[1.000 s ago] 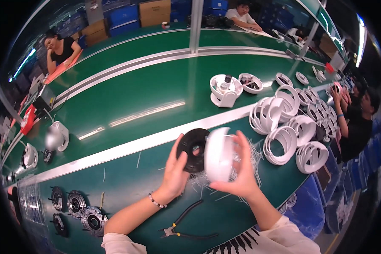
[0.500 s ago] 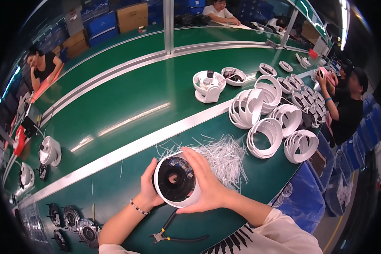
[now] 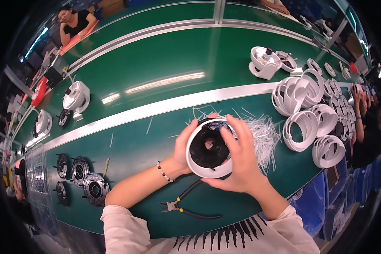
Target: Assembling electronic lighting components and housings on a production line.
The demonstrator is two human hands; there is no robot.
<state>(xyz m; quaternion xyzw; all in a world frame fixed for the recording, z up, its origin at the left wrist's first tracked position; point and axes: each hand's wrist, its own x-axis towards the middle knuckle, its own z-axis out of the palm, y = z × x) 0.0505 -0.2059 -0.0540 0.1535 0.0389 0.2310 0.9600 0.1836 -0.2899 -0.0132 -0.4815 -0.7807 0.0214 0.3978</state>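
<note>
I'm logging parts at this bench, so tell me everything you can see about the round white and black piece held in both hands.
The round piece is a white ring housing, plastic by its look, around a black disc with a small centre hole. A bit of blue shows at its upper edge. It is tilted to face the camera, raised above the green table. The left hand cups its left rim; the right hand wraps its right side, fingers over the top. Thin white strips lie behind it.

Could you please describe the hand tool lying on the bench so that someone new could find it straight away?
On the green workbench, look at the near edge, just below the left hand and right hand, which hold a white ring housing with a black centre. There lie small black-handled cutting pliers. They are the only slim metal tool there; the neighbours are round parts.
</note>
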